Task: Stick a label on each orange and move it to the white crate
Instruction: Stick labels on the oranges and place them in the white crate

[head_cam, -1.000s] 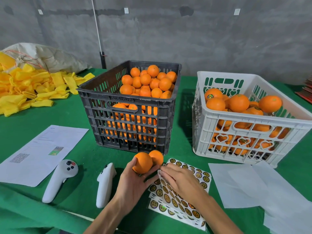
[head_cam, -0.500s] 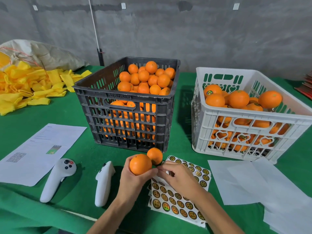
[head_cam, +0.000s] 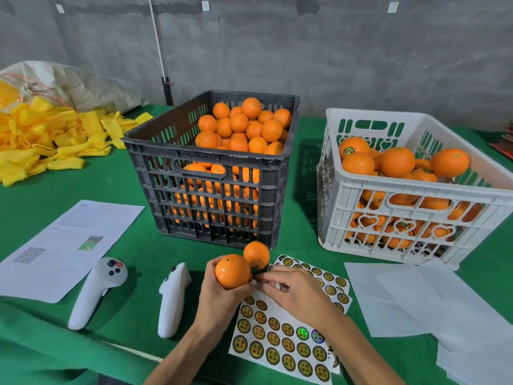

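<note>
My left hand [head_cam: 222, 298] grips an orange [head_cam: 232, 271] just above the green table, in front of the black crate [head_cam: 211, 173] full of oranges. A second orange [head_cam: 256, 254] lies on the table right behind it. My right hand [head_cam: 294, 293] has its fingertips pinched together beside the held orange, over the sticker sheet [head_cam: 288, 337] of round gold labels; a label between the fingers is too small to make out. The white crate [head_cam: 410, 207] at the right holds several labelled oranges.
Two white controllers [head_cam: 97, 290] [head_cam: 172, 298] lie left of my hands. A printed paper [head_cam: 66, 245] sits further left, with a heap of yellow foam nets [head_cam: 47, 140] behind it. White backing sheets [head_cam: 433, 307] lie at the right front.
My left hand has turned and lifted the orange slightly toward me. My right hand has come off the sheet's top edge, fingertips now at the orange's side.
</note>
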{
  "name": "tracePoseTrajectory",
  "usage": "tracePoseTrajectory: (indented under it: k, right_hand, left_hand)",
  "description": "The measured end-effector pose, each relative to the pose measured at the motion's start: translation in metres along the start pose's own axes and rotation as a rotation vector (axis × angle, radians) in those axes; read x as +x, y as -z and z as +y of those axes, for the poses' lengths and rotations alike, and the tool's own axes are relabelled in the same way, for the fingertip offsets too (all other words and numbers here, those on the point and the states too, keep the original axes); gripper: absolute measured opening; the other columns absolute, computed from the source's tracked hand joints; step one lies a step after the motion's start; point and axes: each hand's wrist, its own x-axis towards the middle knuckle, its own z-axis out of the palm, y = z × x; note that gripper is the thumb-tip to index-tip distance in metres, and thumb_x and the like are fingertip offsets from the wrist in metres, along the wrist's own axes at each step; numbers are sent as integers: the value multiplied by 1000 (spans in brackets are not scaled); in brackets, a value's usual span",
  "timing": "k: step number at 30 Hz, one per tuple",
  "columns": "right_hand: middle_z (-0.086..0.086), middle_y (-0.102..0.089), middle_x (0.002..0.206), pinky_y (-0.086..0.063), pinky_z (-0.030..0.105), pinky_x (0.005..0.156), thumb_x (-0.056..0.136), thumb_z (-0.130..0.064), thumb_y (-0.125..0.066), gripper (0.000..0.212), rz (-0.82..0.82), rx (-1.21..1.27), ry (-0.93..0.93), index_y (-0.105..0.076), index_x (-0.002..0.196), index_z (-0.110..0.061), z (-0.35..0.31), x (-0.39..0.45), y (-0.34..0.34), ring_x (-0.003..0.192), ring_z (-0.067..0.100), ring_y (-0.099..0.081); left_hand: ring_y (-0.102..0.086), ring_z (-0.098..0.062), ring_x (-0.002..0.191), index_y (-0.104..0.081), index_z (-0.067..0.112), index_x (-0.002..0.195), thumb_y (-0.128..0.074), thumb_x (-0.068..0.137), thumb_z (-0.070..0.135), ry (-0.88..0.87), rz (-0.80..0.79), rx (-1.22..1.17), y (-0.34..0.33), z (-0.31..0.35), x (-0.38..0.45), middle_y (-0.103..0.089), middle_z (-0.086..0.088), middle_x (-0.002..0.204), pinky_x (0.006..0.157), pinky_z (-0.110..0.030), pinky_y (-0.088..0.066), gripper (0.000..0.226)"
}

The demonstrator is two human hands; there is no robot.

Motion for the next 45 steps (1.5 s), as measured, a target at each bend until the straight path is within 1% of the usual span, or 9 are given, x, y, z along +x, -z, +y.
tracePoseTrajectory:
  k: [6, 14, 25, 27, 33, 37, 40, 42, 45]
  right_hand:
    - [-11, -49, 74, -42, 31, 56, 100, -37, -58, 28, 99, -151, 133, -66, 79, -21, -4, -3, 0, 62, 7, -44]
    - [-16, -52, 81, -40, 26, 57, 95, -40, -62, 22, 57, -40, 73, -70, 83, -23, -6, -6, 9, 65, 4, -47]
    - [-10, -47, 74, -37, 27, 58, 89, -32, -54, 30, 135, -107, 37, -63, 70, -11, -14, -6, 3, 64, 8, -41]
    - [-7, -50, 73, -42, 30, 57, 88, -32, -53, 29, 164, -132, 30, -65, 72, -11, -17, -6, 0, 63, 10, -43]
    - [-4, -56, 70, -37, 16, 58, 89, -14, -68, 12, 253, 0, -20, -70, 77, -11, -17, -5, -1, 62, 9, -47]
    - [-6, -64, 76, -49, 30, 56, 90, -15, -69, 11, 357, 177, -230, -71, 79, -17, -13, -5, 5, 65, 11, -55]
    - [-2, -59, 74, -49, 44, 55, 89, -10, -68, 10, 559, -18, -197, -68, 79, -13, -21, 4, 14, 64, 20, -55]
    - [-3, -53, 73, -46, 37, 44, 93, -14, -66, 11, 619, -288, -39, -67, 82, -13, -38, 10, 17, 56, 18, -49]
    - [-6, -55, 81, -41, 24, 36, 108, -30, -37, 36, 486, -617, 120, -67, 90, -19, -59, 12, 8, 50, 10, -47]
  left_hand:
    - [-76, -28, 80, -59, 41, 107, -94, 61, 14, -8, -31, 2, -1, 1, -1, -70, -11, 104, 66, -29, -61, 64]
    - [-75, -32, 84, -56, 31, 118, -90, 60, 15, -25, -101, 27, -3, 11, -9, -70, -12, 106, 69, -33, -63, 69]
    - [-76, -26, 75, -60, 45, 106, -92, 56, 19, -47, -92, 17, -6, 11, -8, -73, 2, 93, 65, -27, -60, 64]
    - [-76, -26, 74, -60, 43, 106, -93, 55, 22, -47, -92, 13, -5, 11, -7, -73, 1, 93, 64, -27, -60, 65]
    - [-75, -27, 74, -59, 45, 104, -85, 61, 13, -50, -69, 59, -4, 7, -4, -69, -13, 102, 64, -29, -61, 61]
    - [-75, -26, 75, -56, 47, 105, -85, 60, 18, -79, -58, 87, -2, 6, -4, -69, -12, 101, 63, -28, -60, 61]
    - [-73, -16, 77, -53, 49, 107, -87, 63, 19, -145, -36, 141, -3, 7, -2, -66, -3, 102, 64, -21, -57, 63]
    - [-72, -14, 79, -51, 51, 107, -89, 70, 10, -163, -42, 173, -6, 7, -2, -66, -2, 105, 65, -21, -57, 67]
    - [-73, -14, 84, -53, 48, 110, -92, 70, 6, -209, -50, 165, -12, 15, -3, -68, 2, 106, 70, -22, -59, 70]
